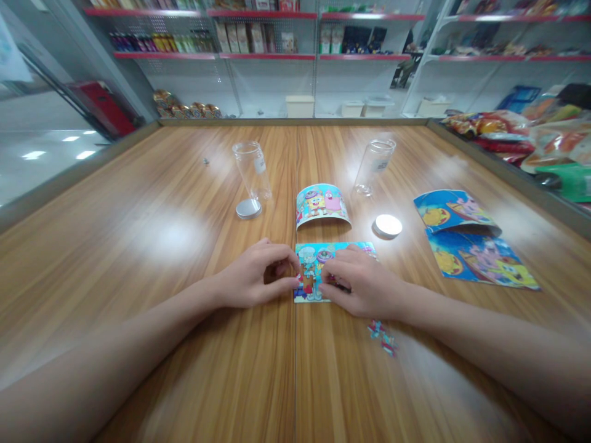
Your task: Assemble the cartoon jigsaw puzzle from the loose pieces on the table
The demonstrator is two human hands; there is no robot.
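Note:
A cartoon jigsaw puzzle [308, 253] lies flat on the wooden table, with loose pieces [382, 337] in a small pile nearer to me on the right. At the puzzle's left edge, the thumb and bent fingers of my left hand [256, 274] close in and touch it. My right hand [367, 280] rests over the right part of the puzzle and covers much of it. Its thumb and forefinger are drawn together on the puzzle's surface; whatever is between them is hidden. Just beyond stands a curved picture sheet [323, 206] with matching cartoon figures.
Two clear plastic jars [253, 172] [375, 166] stand farther back, with silvery lids [249, 209] [388, 226] nearby. Blue picture sheets [480, 258] lie at right, one curled. Bagged goods [508, 132] are beyond the right edge; stocked shelves [268, 56] line the back.

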